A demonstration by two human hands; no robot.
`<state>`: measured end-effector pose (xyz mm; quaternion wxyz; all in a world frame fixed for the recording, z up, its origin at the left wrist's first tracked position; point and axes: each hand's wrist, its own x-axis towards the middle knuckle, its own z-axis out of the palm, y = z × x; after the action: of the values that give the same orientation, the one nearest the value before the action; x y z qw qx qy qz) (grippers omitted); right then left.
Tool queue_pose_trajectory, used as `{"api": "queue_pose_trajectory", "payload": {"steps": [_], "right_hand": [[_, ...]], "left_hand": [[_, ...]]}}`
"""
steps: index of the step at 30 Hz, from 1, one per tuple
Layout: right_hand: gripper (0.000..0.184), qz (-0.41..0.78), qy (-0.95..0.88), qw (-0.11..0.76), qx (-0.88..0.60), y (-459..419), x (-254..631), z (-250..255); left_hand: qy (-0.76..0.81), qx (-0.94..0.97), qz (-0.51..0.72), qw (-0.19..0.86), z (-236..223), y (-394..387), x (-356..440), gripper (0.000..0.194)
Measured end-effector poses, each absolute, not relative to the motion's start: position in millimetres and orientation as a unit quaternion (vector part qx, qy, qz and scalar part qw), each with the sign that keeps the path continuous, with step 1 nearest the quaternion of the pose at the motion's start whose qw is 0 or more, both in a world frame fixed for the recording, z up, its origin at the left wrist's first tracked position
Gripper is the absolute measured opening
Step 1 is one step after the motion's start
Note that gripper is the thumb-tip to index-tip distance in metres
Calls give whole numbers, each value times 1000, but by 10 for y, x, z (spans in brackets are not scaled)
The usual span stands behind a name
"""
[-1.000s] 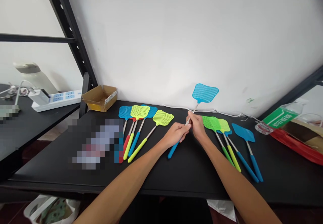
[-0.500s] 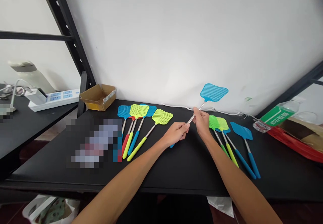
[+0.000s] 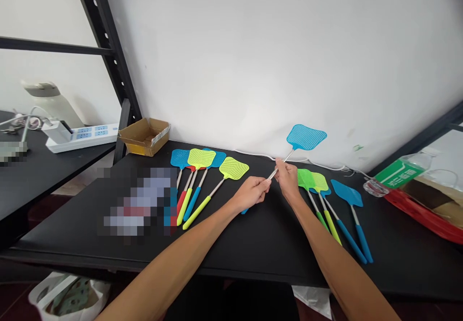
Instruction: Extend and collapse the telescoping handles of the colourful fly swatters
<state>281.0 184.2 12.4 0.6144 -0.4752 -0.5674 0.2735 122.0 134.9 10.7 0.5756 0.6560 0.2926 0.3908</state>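
Note:
Both hands hold one blue fly swatter (image 3: 306, 137) above the black table, its head tilted up to the right. My left hand (image 3: 253, 193) is closed around the lower metal shaft, and the tip of a blue handle shows below it. Further up the same shaft, my right hand (image 3: 287, 176) pinches the rod below the head. Left of my hands lies a group of fly swatters, with a yellow one (image 3: 233, 168) nearest. Several more lie on the right: a green one (image 3: 306, 179), a yellow one (image 3: 320, 182) and a blue one (image 3: 347, 193) among them.
An open cardboard box (image 3: 144, 138) stands at the back left of the black table (image 3: 231, 248). A white power strip (image 3: 85, 137) lies on the left table. On the right, a plastic bottle (image 3: 401, 172) rests by a red bag (image 3: 423, 215). A white cable runs along the wall.
The view has shifted slightly. Both hands keep their hold on the blue fly swatter, which stays at nearly the same place and tilt.

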Motion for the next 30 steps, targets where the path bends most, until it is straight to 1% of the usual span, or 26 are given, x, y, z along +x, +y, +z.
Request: {"api": "queue_pose_trajectory", "payload": {"steps": [9, 14, 25, 30], "right_hand": [[59, 275, -607, 570, -480, 1793, 2771, 156], [59, 275, -612, 565, -480, 1763, 2727, 179], [59, 300, -651, 510, -476, 1722, 2681, 236], [60, 317, -659, 494, -471, 1710, 2647, 241]], "left_hand": [[297, 655, 402, 567, 141, 1337, 1213, 44], [299, 661, 400, 560, 127, 1350, 1209, 45], [303, 659, 415, 549, 103, 1358, 1188, 45], [327, 664, 411, 533, 118, 1348, 1174, 47]]}}
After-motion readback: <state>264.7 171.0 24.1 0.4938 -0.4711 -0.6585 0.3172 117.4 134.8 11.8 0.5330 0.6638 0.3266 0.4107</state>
